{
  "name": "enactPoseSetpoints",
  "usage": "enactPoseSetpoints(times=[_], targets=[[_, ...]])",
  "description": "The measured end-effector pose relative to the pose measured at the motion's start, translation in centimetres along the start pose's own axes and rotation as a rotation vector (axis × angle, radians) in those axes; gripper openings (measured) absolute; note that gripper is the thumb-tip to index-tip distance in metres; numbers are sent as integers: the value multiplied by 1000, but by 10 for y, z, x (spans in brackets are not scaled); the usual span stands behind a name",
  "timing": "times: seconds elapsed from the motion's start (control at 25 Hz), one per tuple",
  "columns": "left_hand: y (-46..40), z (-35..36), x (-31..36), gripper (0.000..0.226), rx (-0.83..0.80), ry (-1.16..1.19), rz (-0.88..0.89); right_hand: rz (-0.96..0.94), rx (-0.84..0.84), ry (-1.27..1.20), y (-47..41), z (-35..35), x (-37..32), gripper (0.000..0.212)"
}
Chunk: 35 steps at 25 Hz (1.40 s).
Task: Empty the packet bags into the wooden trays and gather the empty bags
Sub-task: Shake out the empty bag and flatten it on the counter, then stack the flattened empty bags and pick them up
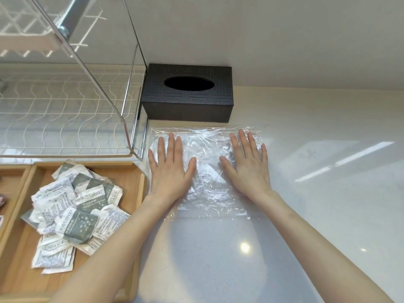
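Empty clear plastic bag (pixel 207 169) flat on white counter (pixel 317 193), just near side of black tissue box (pixel 188 92). Left hand (pixel 171 169) and right hand (pixel 247 167) both palm-down on bag, fingers straight and spread, pressing, gripping nothing. Wooden tray (pixel 122 171) left of bag, holding heap of grey-white packets (pixel 72 215). Wire dish rack (pixel 65 119) far left.

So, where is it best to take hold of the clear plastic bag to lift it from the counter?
Probably at the near edge of the plastic bag, coming from the person's side. It lies flat under the left hand and right hand, and that edge is bare and slightly crinkled, so fingers could pinch it. The far edge sits close to the tissue box.
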State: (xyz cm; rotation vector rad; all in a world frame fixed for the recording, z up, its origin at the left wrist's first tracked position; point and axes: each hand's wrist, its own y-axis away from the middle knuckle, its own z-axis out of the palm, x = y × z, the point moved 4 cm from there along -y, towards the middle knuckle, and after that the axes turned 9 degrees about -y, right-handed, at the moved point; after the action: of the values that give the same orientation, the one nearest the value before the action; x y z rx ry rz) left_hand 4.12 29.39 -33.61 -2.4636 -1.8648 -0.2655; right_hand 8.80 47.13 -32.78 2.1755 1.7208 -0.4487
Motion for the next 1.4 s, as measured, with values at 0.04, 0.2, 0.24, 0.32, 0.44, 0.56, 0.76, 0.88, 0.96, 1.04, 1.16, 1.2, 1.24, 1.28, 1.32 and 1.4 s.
enactPoseSetpoints(times=[0.04,0.2,0.24,0.32,0.44,0.56,0.76,0.88,0.96,1.04,1.16,1.2,1.24,1.28,1.32,1.4], targets=[[0,0,0,72,-14,-1,0,1,-4,1,0,0,-1,63],[-1,-3,0,66,-69,5,3,26,-38,22,0,-2,-3,63],[-2,-5,-1,65,-81,8,5,32,-42,25,0,-3,-4,62],[-4,-8,-3,66,-107,8,19,48,-52,19,0,-5,-5,62],[-5,-14,-3,67,-123,4,38,76,-49,-6,0,-14,-10,63],[0,-23,-4,69,-96,-24,48,61,-19,-24,4,-25,-20,64],[19,-48,-8,67,-33,-16,77,23,-2,-107,28,-43,-44,62],[40,-68,-14,64,18,4,87,-15,9,-132,51,-52,-63,61],[59,-78,-21,62,48,40,89,-41,13,-160,69,-55,-77,60],[81,-89,-30,60,73,77,99,-62,16,-201,88,-55,-92,59],[113,-102,-46,57,96,117,109,-77,18,-277,116,-50,-114,57],[125,-106,-52,55,108,132,112,-81,19,-303,127,-46,-123,56],[136,-109,-59,52,121,155,113,-86,21,-329,137,-43,-130,55],[148,-112,-66,50,131,178,113,-87,17,-352,147,-38,-138,53],[160,-113,-74,48,134,197,114,-86,8,-371,158,-32,-146,51],[185,-114,-93,45,131,225,118,-76,-20,-389,182,-16,-161,46]])
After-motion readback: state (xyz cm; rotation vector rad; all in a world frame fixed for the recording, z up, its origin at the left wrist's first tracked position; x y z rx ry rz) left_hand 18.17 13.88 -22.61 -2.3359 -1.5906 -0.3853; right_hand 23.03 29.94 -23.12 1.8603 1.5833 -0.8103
